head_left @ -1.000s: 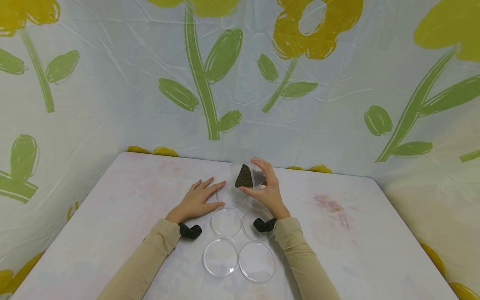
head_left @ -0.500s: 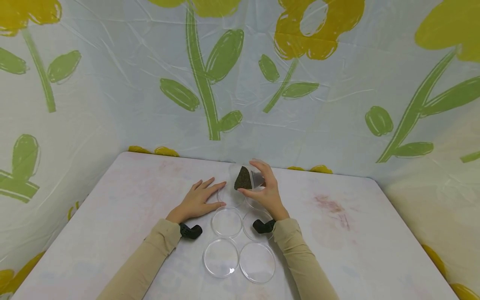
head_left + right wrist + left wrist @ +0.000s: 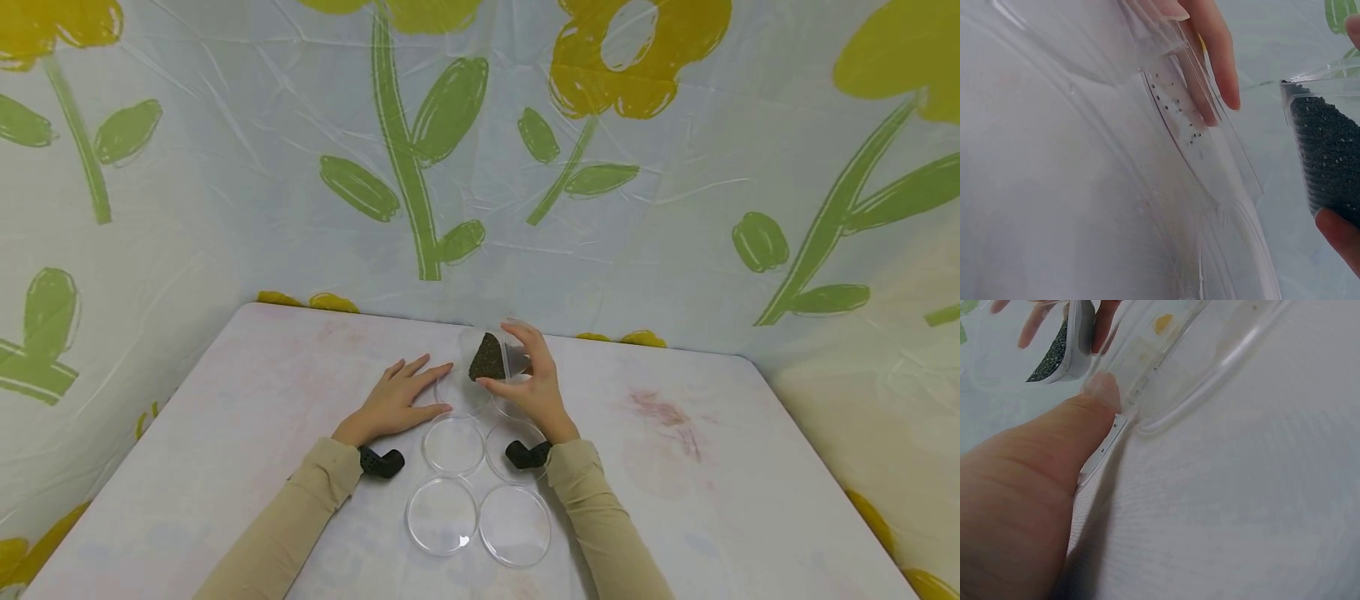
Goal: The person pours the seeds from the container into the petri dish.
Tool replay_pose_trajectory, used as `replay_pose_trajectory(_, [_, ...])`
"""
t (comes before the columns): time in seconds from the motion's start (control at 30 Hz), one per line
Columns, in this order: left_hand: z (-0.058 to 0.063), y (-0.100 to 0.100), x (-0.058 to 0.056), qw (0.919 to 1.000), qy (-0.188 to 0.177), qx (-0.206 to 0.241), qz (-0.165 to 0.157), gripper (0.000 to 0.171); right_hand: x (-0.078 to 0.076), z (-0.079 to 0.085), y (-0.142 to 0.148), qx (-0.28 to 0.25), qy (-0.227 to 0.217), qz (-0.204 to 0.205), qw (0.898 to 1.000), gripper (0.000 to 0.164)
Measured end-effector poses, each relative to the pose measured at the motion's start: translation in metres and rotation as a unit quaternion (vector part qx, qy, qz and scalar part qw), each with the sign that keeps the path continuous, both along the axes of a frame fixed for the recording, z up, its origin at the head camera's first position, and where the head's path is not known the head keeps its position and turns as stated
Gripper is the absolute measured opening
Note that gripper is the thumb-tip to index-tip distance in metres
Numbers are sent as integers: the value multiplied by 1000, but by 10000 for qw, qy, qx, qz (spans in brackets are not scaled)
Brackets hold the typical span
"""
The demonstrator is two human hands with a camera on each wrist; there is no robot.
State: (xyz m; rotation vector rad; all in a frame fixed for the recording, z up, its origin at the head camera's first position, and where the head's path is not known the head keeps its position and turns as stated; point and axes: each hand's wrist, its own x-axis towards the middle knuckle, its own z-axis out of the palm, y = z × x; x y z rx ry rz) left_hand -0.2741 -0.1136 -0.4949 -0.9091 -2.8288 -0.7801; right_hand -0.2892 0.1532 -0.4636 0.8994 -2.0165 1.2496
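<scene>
In the head view my right hand point(image 3: 536, 379) grips a clear plastic cup point(image 3: 468, 343) on its side, thumb below and fingers above. Dark granules point(image 3: 488, 360) lie heaped inside it; the right wrist view shows the granules point(image 3: 1329, 150) reaching the cup's lip. My left hand point(image 3: 393, 400) lies with fingers spread at the left rim of a clear petri dish point(image 3: 463, 400) at the back. Its thumb point(image 3: 1041, 444) touches the dish's edge in the left wrist view. Several dark specks point(image 3: 1191, 132) show in this dish, and the tilted cup is close over it.
Other clear petri dishes stand in two columns toward the front, among them a left middle dish point(image 3: 453, 446), a front left dish point(image 3: 442, 517) and a front right dish point(image 3: 514, 525). A flower-printed cloth point(image 3: 480, 167) hangs behind the pale table point(image 3: 225, 433).
My right hand has lowered the cup very slightly and changed its tilt a little, and the granules have shifted inside it. My left hand stays in place.
</scene>
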Motion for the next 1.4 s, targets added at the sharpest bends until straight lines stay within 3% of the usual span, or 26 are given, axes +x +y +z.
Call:
replay_pose_trajectory(0.37, [2, 0, 0, 10000, 30, -23, 5, 72, 1, 2, -3, -15, 137, -14, 9999, 84])
replay_pose_trajectory(0.77, [6, 0, 3, 10000, 49, -46, 12, 72, 27, 31, -14, 40, 119, -94, 9999, 82])
replay_pose_trajectory(1.4, [5, 0, 3, 9999, -44, -84, 83, 72, 20, 28, -8, -12, -103, -291, 9995, 82])
